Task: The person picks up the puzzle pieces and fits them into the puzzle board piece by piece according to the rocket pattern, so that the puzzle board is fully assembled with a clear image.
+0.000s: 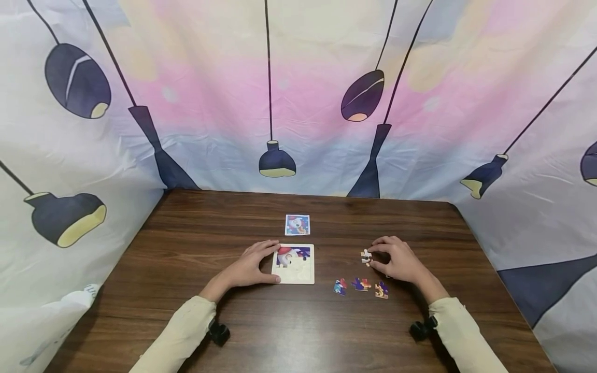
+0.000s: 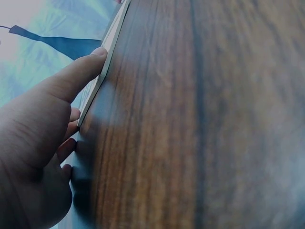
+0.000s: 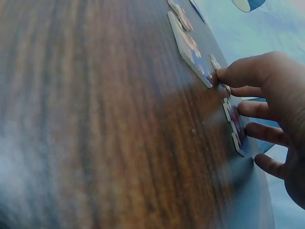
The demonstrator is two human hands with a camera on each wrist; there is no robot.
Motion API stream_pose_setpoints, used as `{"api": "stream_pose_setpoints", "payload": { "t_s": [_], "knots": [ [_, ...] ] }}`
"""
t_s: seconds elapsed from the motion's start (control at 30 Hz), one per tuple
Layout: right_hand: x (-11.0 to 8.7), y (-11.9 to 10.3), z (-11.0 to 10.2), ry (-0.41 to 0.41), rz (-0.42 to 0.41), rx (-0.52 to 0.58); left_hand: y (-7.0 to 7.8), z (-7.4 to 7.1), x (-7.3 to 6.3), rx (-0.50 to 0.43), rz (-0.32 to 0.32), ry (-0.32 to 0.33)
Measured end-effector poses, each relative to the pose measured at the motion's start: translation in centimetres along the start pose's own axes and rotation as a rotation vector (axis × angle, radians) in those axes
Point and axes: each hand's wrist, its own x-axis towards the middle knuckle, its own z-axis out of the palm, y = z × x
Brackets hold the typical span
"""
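Note:
On the table lies a square jigsaw puzzle board [image 1: 298, 274] with a pale frame, its upper part filled with a colourful picture. My left hand [image 1: 254, 263] holds the board at its left side, thumb near the lower corner and fingers near the upper one. In the left wrist view the thumb [image 2: 83, 71] rests on the board's edge. My right hand [image 1: 398, 259] pinches a mostly white puzzle piece [image 1: 366, 257] between thumb and index finger. Under its other fingers, the right wrist view shows another puzzle piece [image 3: 233, 126], hidden in the head view.
Nearer the table's front lie a blue-red piece [image 1: 340, 286], a purple-orange piece [image 1: 361, 284] and a yellow-purple piece [image 1: 381, 290]. A small square picture card [image 1: 297, 225] lies behind the board. A printed curtain [image 1: 317, 103] hangs behind the wooden table [image 1: 289, 331].

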Motion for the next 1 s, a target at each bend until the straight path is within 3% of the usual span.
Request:
{"api": "stream_pose_setpoints", "payload": {
  "t_s": [0.53,0.8,1.0],
  "knots": [
    [0.6,0.3,-0.1,0.002,-0.055,0.039,0.0,-0.1,-0.1,-0.009,-0.013,-0.006],
    [1.2,0.0,-0.2,0.071,-0.091,0.057,0.1,-0.1,-0.1,0.002,-0.012,-0.003],
    [2.1,-1.5,-0.6,0.103,-0.108,0.095,0.1,-0.1,-0.1,-0.005,-0.015,-0.004]
  ]
}}
